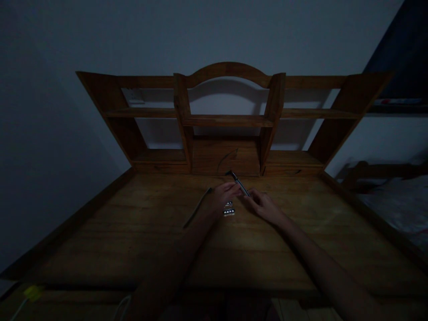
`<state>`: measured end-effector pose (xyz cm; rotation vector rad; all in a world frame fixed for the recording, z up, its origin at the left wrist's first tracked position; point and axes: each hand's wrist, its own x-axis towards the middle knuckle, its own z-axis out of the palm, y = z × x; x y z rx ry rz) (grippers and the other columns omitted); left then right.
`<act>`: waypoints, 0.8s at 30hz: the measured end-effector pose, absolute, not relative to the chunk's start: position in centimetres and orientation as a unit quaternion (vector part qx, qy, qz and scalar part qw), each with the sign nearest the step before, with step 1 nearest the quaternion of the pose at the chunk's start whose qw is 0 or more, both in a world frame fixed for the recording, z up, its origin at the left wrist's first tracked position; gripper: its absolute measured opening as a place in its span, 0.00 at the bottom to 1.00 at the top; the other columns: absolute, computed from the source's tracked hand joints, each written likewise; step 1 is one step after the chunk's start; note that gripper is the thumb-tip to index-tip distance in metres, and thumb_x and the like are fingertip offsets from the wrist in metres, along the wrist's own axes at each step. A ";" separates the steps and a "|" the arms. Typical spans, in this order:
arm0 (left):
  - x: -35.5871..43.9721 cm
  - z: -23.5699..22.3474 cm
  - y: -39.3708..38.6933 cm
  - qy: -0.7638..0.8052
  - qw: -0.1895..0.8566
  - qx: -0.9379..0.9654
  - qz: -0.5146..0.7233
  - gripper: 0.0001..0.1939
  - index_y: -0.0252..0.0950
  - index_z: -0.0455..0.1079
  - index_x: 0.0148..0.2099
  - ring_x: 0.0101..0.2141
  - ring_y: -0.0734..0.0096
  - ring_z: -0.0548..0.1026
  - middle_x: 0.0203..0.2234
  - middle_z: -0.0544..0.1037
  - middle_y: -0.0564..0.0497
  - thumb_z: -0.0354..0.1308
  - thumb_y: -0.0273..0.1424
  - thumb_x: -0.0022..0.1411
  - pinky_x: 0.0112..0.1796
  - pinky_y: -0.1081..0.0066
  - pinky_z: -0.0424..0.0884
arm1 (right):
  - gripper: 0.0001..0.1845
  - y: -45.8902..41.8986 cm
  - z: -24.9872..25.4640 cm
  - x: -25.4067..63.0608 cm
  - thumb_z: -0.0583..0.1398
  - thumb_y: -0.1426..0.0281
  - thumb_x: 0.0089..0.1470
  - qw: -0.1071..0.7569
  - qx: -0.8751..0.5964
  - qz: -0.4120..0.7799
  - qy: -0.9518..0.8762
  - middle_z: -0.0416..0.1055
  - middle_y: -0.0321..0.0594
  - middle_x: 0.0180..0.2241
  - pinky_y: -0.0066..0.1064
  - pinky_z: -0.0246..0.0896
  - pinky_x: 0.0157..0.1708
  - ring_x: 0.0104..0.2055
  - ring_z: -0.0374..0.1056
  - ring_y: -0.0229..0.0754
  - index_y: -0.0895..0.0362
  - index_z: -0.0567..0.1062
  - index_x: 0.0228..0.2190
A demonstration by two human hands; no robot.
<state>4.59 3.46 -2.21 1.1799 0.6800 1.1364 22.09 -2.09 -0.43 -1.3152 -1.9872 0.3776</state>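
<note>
A slim dark stick (241,187) with a pale edge and a short bent black head slants between my hands above the desk. My right hand (263,206) is closed around its lower end. The fingers of my left hand (223,196) press against its middle from the left; the exact grip is hard to see in the dim light. Just below my left fingers lie two small clear pieces (229,212) with bright white marks, one behind the other. A thin dark strip (196,209) lies slanted on the desk, left of my left hand.
The wooden desk (267,263) has a shelf unit (227,120) along its back, with cubbies and low drawers. Raised side boards edge the desktop. A yellow item (33,292) with a pale cord sits low at left. Patterned fabric (397,205) lies beyond the right side.
</note>
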 end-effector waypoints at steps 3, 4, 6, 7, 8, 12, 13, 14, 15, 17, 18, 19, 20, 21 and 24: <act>4.5 -2.1 3.2 0.286 0.648 0.513 0.486 0.15 0.33 0.74 0.40 0.38 0.65 0.77 0.38 0.78 0.43 0.61 0.39 0.55 0.46 0.63 0.68 | 0.17 -2.0 -0.6 22.2 0.53 0.57 0.57 0.357 -0.521 0.126 -0.765 0.72 0.37 0.24 0.27 0.56 0.24 0.24 0.65 0.39 0.56 0.73 0.36; 4.4 -2.0 3.1 0.279 0.654 0.514 0.480 0.15 0.34 0.74 0.40 0.39 0.64 0.77 0.39 0.78 0.42 0.61 0.39 0.56 0.47 0.62 0.68 | 0.16 -2.0 -0.6 22.2 0.54 0.57 0.57 0.366 -0.523 0.118 -0.761 0.71 0.37 0.24 0.27 0.55 0.23 0.23 0.65 0.39 0.56 0.72 0.36; 4.4 -2.0 2.9 0.270 0.662 0.515 0.473 0.15 0.33 0.74 0.40 0.40 0.62 0.77 0.40 0.78 0.41 0.61 0.39 0.56 0.48 0.60 0.68 | 0.15 -1.9 -0.8 22.3 0.54 0.58 0.56 0.380 -0.526 0.104 -0.754 0.71 0.37 0.24 0.26 0.54 0.23 0.23 0.65 0.38 0.55 0.71 0.35; 4.5 -2.0 2.9 0.266 0.666 0.514 0.470 0.15 0.33 0.74 0.41 0.40 0.61 0.76 0.41 0.78 0.40 0.61 0.39 0.57 0.49 0.59 0.67 | 0.14 -1.8 -0.8 22.4 0.54 0.58 0.56 0.385 -0.528 0.099 -0.751 0.71 0.37 0.23 0.26 0.54 0.23 0.23 0.64 0.38 0.55 0.71 0.34; 4.5 -2.0 2.9 0.262 0.671 0.511 0.468 0.15 0.33 0.74 0.42 0.41 0.61 0.76 0.41 0.78 0.40 0.61 0.39 0.57 0.49 0.59 0.67 | 0.14 -1.8 -0.9 22.4 0.54 0.58 0.55 0.388 -0.530 0.095 -0.748 0.70 0.36 0.23 0.26 0.53 0.22 0.22 0.64 0.38 0.55 0.71 0.34; 4.7 -2.2 2.9 0.263 0.695 0.485 0.461 0.16 0.32 0.74 0.42 0.43 0.58 0.76 0.42 0.77 0.39 0.62 0.38 0.55 0.50 0.57 0.66 | 0.12 -1.7 -1.0 22.5 0.55 0.59 0.55 0.388 -0.532 0.086 -0.748 0.70 0.35 0.22 0.26 0.54 0.23 0.22 0.63 0.38 0.55 0.70 0.33; 4.7 -2.2 2.9 0.264 0.698 0.479 0.461 0.16 0.33 0.74 0.42 0.44 0.57 0.75 0.42 0.77 0.39 0.62 0.37 0.55 0.51 0.56 0.66 | 0.12 -1.7 -1.0 22.6 0.55 0.59 0.55 0.388 -0.532 0.083 -0.748 0.69 0.35 0.22 0.26 0.54 0.23 0.21 0.63 0.38 0.55 0.70 0.32; 4.7 -2.3 2.9 0.263 0.701 0.475 0.463 0.15 0.33 0.74 0.43 0.45 0.56 0.75 0.42 0.77 0.39 0.63 0.37 0.55 0.51 0.56 0.66 | 0.12 -1.7 -1.0 22.6 0.55 0.59 0.55 0.387 -0.531 0.080 -0.749 0.69 0.35 0.22 0.26 0.53 0.23 0.21 0.63 0.37 0.55 0.69 0.32; 4.7 -2.4 2.9 0.258 0.704 0.472 0.464 0.15 0.33 0.74 0.43 0.45 0.56 0.75 0.43 0.77 0.39 0.62 0.36 0.55 0.51 0.56 0.66 | 0.12 -1.7 -0.9 22.6 0.55 0.59 0.55 0.388 -0.531 0.077 -0.750 0.69 0.35 0.21 0.26 0.53 0.22 0.21 0.63 0.37 0.55 0.69 0.32; 4.6 -2.5 2.9 0.246 0.709 0.468 0.467 0.15 0.33 0.74 0.43 0.46 0.55 0.74 0.44 0.77 0.40 0.62 0.35 0.56 0.52 0.56 0.65 | 0.12 -1.7 -0.9 22.6 0.55 0.59 0.55 0.388 -0.532 0.072 -0.749 0.68 0.34 0.21 0.26 0.52 0.22 0.20 0.63 0.37 0.55 0.69 0.31; 4.6 -2.5 2.9 0.241 0.711 0.465 0.469 0.14 0.33 0.74 0.43 0.47 0.55 0.74 0.44 0.77 0.40 0.62 0.35 0.56 0.52 0.57 0.65 | 0.12 -1.7 -0.8 22.6 0.55 0.59 0.55 0.390 -0.534 0.070 -0.747 0.68 0.34 0.21 0.26 0.52 0.22 0.21 0.63 0.37 0.55 0.69 0.31; 4.6 -2.6 2.9 0.239 0.711 0.461 0.474 0.14 0.33 0.74 0.43 0.47 0.55 0.73 0.44 0.77 0.40 0.63 0.34 0.55 0.52 0.57 0.65 | 0.12 -1.7 -0.7 22.5 0.55 0.59 0.55 0.391 -0.535 0.070 -0.746 0.68 0.34 0.21 0.26 0.52 0.22 0.21 0.63 0.37 0.55 0.69 0.31; 4.5 -2.6 2.9 0.239 0.709 0.456 0.481 0.13 0.33 0.74 0.42 0.47 0.55 0.74 0.44 0.77 0.40 0.63 0.33 0.55 0.52 0.57 0.65 | 0.12 -1.7 -0.7 22.5 0.55 0.58 0.55 0.392 -0.535 0.071 -0.746 0.68 0.34 0.21 0.26 0.52 0.22 0.21 0.63 0.37 0.55 0.69 0.31; 4.6 -2.6 2.9 0.241 0.707 0.449 0.490 0.13 0.33 0.74 0.42 0.47 0.56 0.74 0.44 0.77 0.40 0.63 0.33 0.54 0.52 0.57 0.65 | 0.13 -1.8 -0.7 22.5 0.55 0.58 0.55 0.393 -0.535 0.074 -0.744 0.69 0.35 0.21 0.26 0.52 0.22 0.21 0.64 0.37 0.55 0.69 0.31; 4.6 -2.6 2.9 0.251 0.701 0.435 0.507 0.12 0.34 0.74 0.41 0.45 0.57 0.74 0.43 0.77 0.41 0.64 0.32 0.54 0.51 0.57 0.66 | 0.13 -1.9 -0.6 22.5 0.55 0.57 0.55 0.395 -0.537 0.080 -0.741 0.69 0.34 0.22 0.26 0.52 0.22 0.21 0.64 0.37 0.54 0.68 0.32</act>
